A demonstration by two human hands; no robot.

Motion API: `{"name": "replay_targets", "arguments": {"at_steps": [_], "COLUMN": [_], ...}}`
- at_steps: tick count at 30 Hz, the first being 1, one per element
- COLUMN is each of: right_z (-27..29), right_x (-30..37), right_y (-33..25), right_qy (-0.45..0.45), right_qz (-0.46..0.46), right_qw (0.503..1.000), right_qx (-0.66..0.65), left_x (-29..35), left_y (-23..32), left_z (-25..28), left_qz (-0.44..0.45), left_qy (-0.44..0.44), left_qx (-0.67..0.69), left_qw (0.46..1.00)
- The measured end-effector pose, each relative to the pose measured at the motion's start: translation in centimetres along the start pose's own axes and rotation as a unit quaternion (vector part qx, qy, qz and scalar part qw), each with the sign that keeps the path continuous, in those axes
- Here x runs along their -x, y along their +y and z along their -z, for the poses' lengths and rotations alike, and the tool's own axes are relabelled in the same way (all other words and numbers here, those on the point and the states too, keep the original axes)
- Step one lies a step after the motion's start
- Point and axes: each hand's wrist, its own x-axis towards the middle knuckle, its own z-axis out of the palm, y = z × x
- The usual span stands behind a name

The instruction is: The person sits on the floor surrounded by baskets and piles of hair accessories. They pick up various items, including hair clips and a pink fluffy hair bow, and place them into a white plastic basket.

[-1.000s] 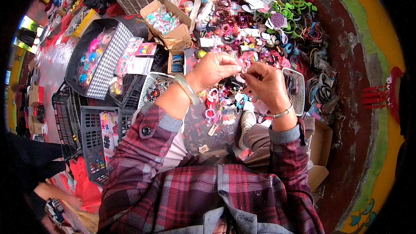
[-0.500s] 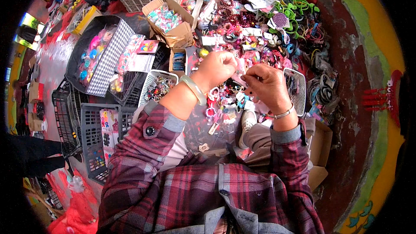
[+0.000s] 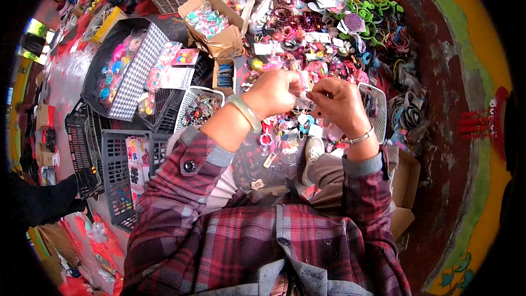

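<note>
Over the heap of hair accessories, my left hand and my right hand are close together, both with pinched fingers. Between them is a small pale pink item; its exact kind is too small to tell. The left fingers grip one side of it, partly hidden behind the hand. My right thumb and forefinger pinch its lower edge. A pale bangle circles my left wrist and a silver bracelet my right. Below the hands lie hair ties and small tagged pieces on a dark surface.
White baskets flank the heap. Left stand a houndstooth-sided box, a dark crate and a small carton. Green hoops lie far right; an open cardboard box is near my right side.
My left hand has turned slightly and the pink item between the hands now stands more upright. My right hand has shifted a little to the right. At far left, a person's dark-clothed leg has moved.
</note>
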Motion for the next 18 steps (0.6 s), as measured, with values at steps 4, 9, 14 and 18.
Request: {"name": "replay_targets", "arguments": {"at_steps": [4, 9, 14, 18], "right_z": [-0.1, 2.2, 1.3, -0.1], "right_x": [-1.3, -2.1, -2.7, -1.9], "right_y": [1.3, 3.3, 4.3, 2.2], "right_qy": [0.040, 0.128, 0.176, 0.099], "right_qz": [0.029, -0.074, 0.086, 0.094], "right_qw": [0.997, 0.956, 0.980, 0.990], "right_qx": [-0.061, -0.252, -0.021, 0.044], "left_x": [-0.5, -0.1, 0.1, -0.1], "left_y": [-1.7, -0.5, -0.6, -0.8], "left_z": [-0.5, 1.2, 1.0, 0.6], "left_qz": [0.019, 0.036, -0.109, -0.056], "left_qy": [-0.047, -0.224, -0.205, -0.211], "left_qx": [0.090, 0.175, 0.262, 0.268], "left_qw": [0.995, 0.958, 0.937, 0.938]}}
